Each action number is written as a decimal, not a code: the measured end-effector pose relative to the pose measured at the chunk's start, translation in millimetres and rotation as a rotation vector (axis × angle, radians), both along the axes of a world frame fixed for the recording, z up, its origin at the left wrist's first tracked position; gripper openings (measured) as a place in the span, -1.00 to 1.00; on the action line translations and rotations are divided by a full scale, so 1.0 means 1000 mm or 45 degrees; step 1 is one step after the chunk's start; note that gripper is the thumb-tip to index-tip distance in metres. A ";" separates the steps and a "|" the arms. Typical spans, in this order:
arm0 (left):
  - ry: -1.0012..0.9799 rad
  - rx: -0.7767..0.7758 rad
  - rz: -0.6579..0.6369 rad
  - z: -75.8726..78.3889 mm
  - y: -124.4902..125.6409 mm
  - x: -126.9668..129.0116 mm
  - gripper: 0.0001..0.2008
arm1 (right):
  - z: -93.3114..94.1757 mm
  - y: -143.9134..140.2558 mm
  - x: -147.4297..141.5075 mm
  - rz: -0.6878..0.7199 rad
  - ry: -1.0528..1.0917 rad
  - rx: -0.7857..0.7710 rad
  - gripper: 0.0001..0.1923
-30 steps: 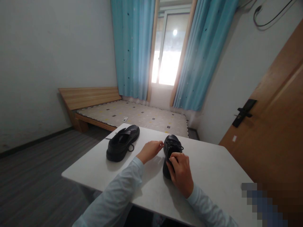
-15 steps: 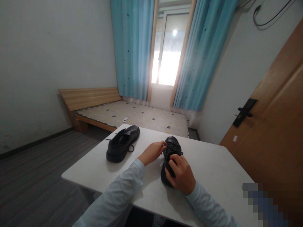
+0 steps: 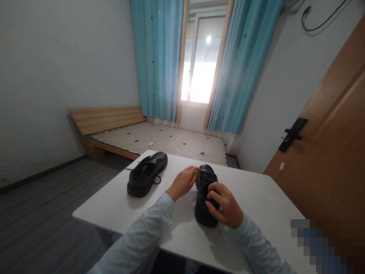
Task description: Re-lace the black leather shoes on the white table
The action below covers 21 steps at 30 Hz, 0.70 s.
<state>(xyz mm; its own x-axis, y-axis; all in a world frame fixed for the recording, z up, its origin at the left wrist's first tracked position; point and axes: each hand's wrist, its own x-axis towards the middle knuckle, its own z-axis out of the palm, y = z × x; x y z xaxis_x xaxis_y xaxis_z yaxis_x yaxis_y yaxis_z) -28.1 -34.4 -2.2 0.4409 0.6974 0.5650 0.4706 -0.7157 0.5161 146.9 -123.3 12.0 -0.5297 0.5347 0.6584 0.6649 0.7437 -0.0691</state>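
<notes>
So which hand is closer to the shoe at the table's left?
Left. The left hand is between that shoe and the other shoe, near the latter's toe; the right hand is farther, at the other shoe's opening.

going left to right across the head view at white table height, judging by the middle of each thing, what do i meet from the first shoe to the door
black low-cut shoe → bare left hand → second black low-cut shoe → bare right hand → brown wooden door

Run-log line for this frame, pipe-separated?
left hand: at toe of near shoe | right hand: over its opening, grip unclear | far shoe: on white table, apart from both hands
</notes>
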 end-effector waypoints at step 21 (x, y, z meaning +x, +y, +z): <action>-0.045 -0.099 -0.263 -0.007 -0.004 0.011 -0.59 | -0.017 0.036 0.027 -0.348 0.282 -0.079 -0.89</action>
<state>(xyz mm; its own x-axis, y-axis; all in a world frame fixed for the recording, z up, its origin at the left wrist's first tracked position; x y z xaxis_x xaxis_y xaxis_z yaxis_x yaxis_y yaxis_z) -17.1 -38.6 -9.5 0.5598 0.6363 0.5308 0.2987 -0.7525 0.5869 173.9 -86.8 -4.7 -0.2097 0.6796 0.7029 0.8023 0.5305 -0.2736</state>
